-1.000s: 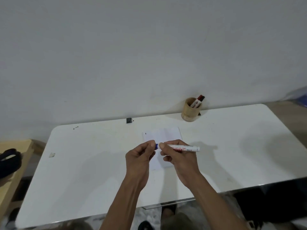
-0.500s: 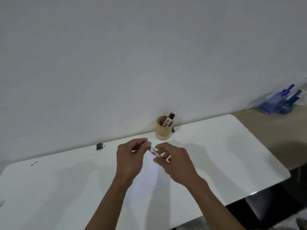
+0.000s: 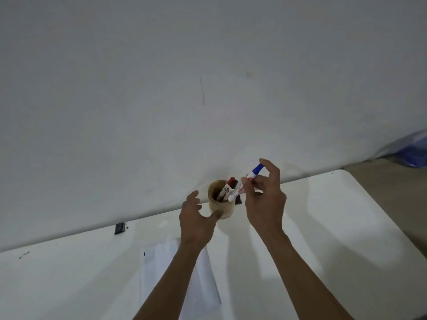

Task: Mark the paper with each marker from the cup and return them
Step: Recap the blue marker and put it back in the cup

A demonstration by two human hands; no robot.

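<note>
A tan wooden cup stands at the table's far edge by the wall, with a red-capped marker and a black-capped marker leaning in it. My right hand grips a white marker with a blue cap, tilted, its lower end at the cup's rim. My left hand is spread with fingers apart right beside the cup's left side, its thumb at the cup wall. The white paper lies on the table under my left forearm, bearing a small dark mark near its upper left corner.
The white table runs along a plain wall. A small black object sits at the far edge to the left, and a dark smudge lies further left. Blue plastic items rest beyond the table's right end.
Both hands moved forward from over the paper to the cup. The blue cap is now on the marker, held by my right hand alone; my left hand has let go and opened.
</note>
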